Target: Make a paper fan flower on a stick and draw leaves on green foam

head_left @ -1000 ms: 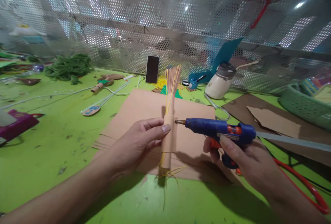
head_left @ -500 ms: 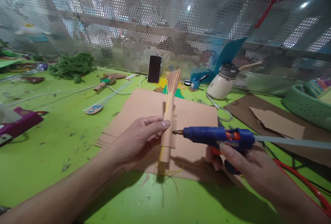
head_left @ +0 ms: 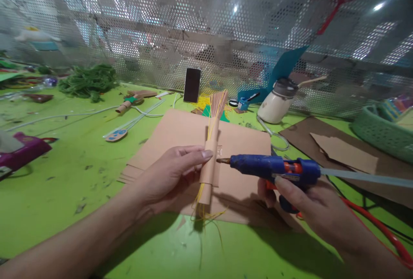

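Note:
My left hand (head_left: pixel 180 169) grips a rolled brown paper tube (head_left: pixel 208 180), its thumb pressed on the front. A wider paper band wraps the tube's middle, and its loose flap carries a shiny streak of what looks like glue. Fringed paper strips (head_left: pixel 218 102) fan out at the top, and yellow strands (head_left: pixel 201 206) run along the tube and hang from its lower end. My right hand (head_left: pixel 300 201) is closed around a blue hot glue gun (head_left: pixel 274 166) with a clear glue stick in its back. The gun's metal nozzle points left, close beside the band's flap.
Brown paper sheets (head_left: pixel 245 141) lie beneath my hands on the green table (head_left: pixel 64 210). Behind stand a phone (head_left: pixel 192 84), a small blue paint pot (head_left: pixel 243 104) and a white jar (head_left: pixel 277 100). A green basket (head_left: pixel 383 130) sits right; green yarn (head_left: pixel 87 81) lies left.
The glue gun has shifted slightly up and right, leaving a shinier streak on the flap. The tube's fringed top has tipped a little to the right. My left hand keeps its hold.

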Tool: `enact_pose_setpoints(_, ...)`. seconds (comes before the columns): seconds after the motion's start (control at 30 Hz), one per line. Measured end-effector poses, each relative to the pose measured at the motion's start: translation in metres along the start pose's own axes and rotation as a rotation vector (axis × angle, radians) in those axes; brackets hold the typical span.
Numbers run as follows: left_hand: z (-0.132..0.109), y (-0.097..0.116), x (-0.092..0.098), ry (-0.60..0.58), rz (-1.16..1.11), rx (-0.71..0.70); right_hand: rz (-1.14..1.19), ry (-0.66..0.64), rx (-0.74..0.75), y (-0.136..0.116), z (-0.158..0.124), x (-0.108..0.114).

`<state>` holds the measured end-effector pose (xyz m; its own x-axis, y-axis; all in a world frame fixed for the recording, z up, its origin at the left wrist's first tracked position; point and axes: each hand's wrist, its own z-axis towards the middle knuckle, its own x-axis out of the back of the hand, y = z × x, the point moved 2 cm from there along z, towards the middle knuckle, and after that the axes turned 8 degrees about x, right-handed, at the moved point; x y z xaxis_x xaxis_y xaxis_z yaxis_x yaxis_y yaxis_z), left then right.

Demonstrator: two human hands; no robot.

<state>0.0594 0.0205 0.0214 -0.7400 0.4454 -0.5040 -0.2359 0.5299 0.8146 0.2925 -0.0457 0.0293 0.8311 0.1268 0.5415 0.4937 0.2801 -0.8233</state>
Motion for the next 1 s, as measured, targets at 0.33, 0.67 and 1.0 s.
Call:
enact_pose_setpoints(0.33, 0.0, 0.002, 0.0, 0.058, 0.019, 0.0, 0.026, -0.02, -0.012, -0.001, -0.002, 0.0)
enact_pose_setpoints(0.67, 0.0, -0.001, 0.001, 0.038, 0.044, 0.019, -0.022, 0.125, -0.046, -0.009, 0.0, -0.004)
enact_pose_setpoints(1.0, -0.001, 0.002, 0.0, 0.064, -0.004, 0.008, 0.016, 0.001, -0.061, -0.004, -0.003, -0.003)
